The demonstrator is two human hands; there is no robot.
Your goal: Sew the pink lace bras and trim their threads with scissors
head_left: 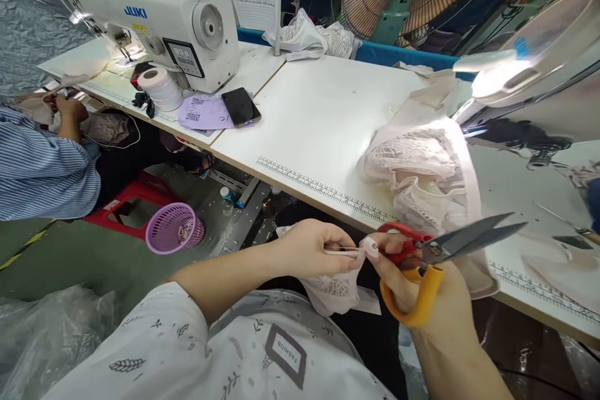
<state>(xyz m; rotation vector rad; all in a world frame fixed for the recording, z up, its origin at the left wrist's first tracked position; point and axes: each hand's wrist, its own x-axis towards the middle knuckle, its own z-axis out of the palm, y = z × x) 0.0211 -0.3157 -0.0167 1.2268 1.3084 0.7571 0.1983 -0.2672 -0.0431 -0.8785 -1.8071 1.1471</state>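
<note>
My left hand point(312, 250) is closed in a pinch on a thin pale strap point(349, 250) of a pink lace garment point(335, 292) that hangs into my lap. My right hand point(424, 290) grips scissors point(443, 250) with one red and one orange handle. Their blades are slightly apart and point right, away from the strap. The fingertips of my right hand also pinch the white end of the strap point(370, 245). Both hands are just below the front edge of the white table point(323, 119).
A pile of pink lace garments point(422, 169) lies on the table right above my hands, under a lamp point(506, 72). A sewing machine point(164, 25), a thread spool point(159, 87) and a phone point(240, 106) stand at the left. A person in a striped shirt point(42, 169) sits at far left. A purple basket point(174, 228) is on the floor.
</note>
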